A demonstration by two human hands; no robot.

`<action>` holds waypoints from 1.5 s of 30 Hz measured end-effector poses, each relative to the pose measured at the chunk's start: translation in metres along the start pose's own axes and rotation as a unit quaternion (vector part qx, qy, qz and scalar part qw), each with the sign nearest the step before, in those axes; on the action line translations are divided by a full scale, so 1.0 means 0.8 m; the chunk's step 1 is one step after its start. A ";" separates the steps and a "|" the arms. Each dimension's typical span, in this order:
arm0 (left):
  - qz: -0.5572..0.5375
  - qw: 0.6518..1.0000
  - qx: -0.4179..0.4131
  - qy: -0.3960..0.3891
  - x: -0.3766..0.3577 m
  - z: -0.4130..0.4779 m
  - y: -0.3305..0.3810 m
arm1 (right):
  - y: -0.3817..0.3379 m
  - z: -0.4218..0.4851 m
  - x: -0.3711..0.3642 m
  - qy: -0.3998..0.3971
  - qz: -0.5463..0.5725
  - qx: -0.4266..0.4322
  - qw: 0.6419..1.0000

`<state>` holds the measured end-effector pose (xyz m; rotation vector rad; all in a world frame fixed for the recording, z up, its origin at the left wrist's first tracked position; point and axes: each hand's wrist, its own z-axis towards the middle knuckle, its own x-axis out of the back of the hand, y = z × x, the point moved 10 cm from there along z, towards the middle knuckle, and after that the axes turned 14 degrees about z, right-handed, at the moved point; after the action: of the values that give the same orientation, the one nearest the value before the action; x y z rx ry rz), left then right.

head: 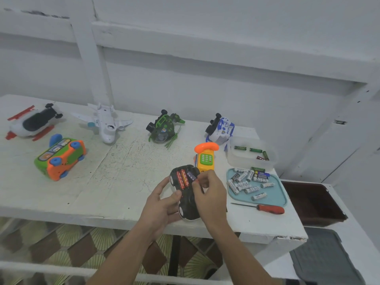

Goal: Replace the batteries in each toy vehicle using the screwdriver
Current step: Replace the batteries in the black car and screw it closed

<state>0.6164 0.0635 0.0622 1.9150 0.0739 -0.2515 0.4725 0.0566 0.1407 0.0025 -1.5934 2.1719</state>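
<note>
A black toy car lies upside down near the table's front edge, its battery bay open with red batteries and a dark one inside. My left hand grips the car's left side from below. My right hand hovers over the bay, fingertips pinching at the batteries' right end. A red-handled screwdriver lies on the table to the right. A teal tray holds several white and dark batteries. A clear tub behind it holds a few green and red batteries.
A yellow and orange toy phone stands just behind the car. Further back lie a blue-white vehicle, a green vehicle, a white plane, a red-white craft and a green-orange bus. White wall behind.
</note>
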 end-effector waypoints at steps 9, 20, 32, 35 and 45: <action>-0.003 1.000 0.005 -0.005 0.000 0.002 -0.002 | 0.001 0.005 -0.013 -0.018 -0.052 0.023 0.998; 0.000 1.000 0.004 -0.003 0.001 0.003 -0.002 | -0.007 0.007 -0.026 -0.094 -0.080 0.039 0.992; 0.012 1.000 0.001 -0.008 0.001 0.002 0.000 | -0.005 -0.003 -0.043 -0.111 -0.136 0.088 0.981; 0.011 1.000 0.003 -0.002 0.001 0.002 -0.001 | 0.008 0.006 -0.038 -0.159 -0.045 0.004 0.986; 0.011 1.000 0.012 0.005 0.004 0.002 -0.004 | 0.057 0.002 0.077 -0.096 -0.279 -0.166 0.941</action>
<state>0.6191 0.0632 0.0582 1.9410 0.0579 -0.2290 0.4006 0.0658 0.1155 0.5132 -1.7777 1.4907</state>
